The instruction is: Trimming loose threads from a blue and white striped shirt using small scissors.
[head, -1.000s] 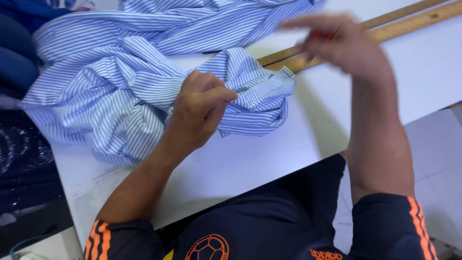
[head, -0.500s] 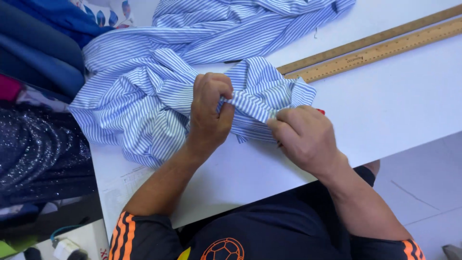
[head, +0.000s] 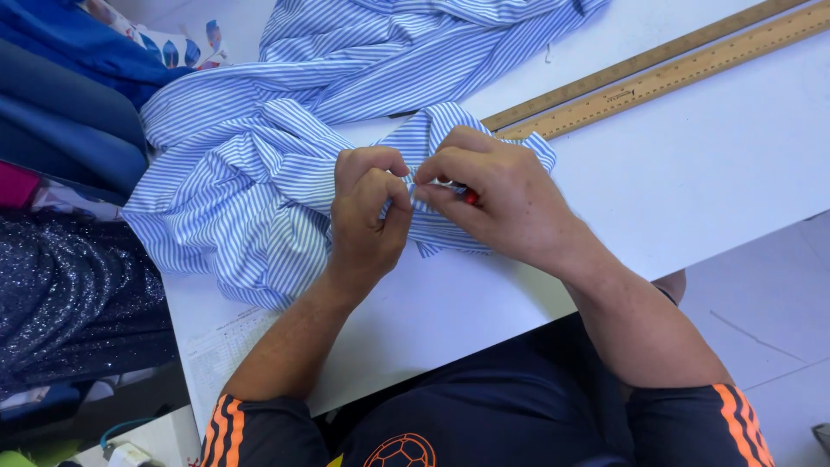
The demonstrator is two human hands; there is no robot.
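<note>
Pinching striped blue-white fabric [head: 259,190] (crumpled): left hand [head: 367,216] & right hand [head: 501,195], both clenched on it.

two long wooden rulers [head: 666,73] lie side by side, slanting across the white bench [head: 692,173] at the upper right. a stack of folded blue cloth [head: 60,112] sits at the left edge, with a dark glittery fabric [head: 69,303] below it and a strip of pink [head: 17,186] between them. a printed paper sheet [head: 216,346], perhaps a form, lies at the bench's near left corner. pale floor tiles [head: 761,294] show at the right.
</note>
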